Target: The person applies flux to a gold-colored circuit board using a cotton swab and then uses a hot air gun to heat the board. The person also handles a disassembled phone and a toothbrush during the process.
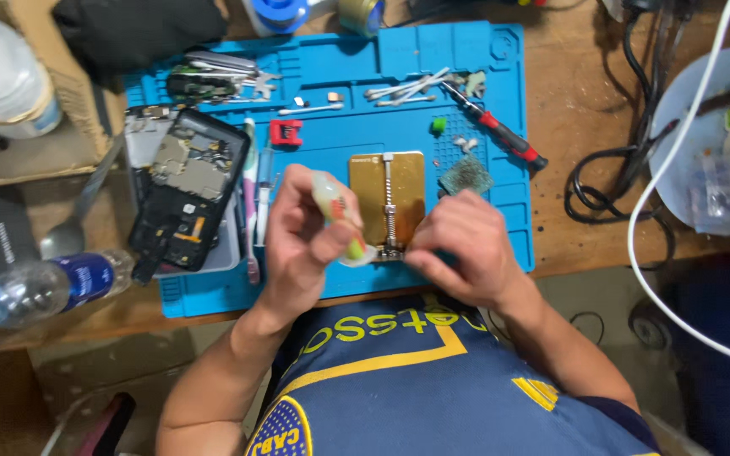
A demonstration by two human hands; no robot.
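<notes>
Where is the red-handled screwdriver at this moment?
In the head view, the red-handled screwdriver lies on the blue mat, upper right, beyond the right hand.

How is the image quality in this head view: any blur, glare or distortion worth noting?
Head view: even overhead light with soft shadows; the blue mat and gold holder plate are fairly sharp. The pale tube in the left hand is slightly smeared. Mild sheen shows on the plastic bottle. Straight edges bow a little towards the corners, a wide-lens effect. The right hand is in focus.
</notes>
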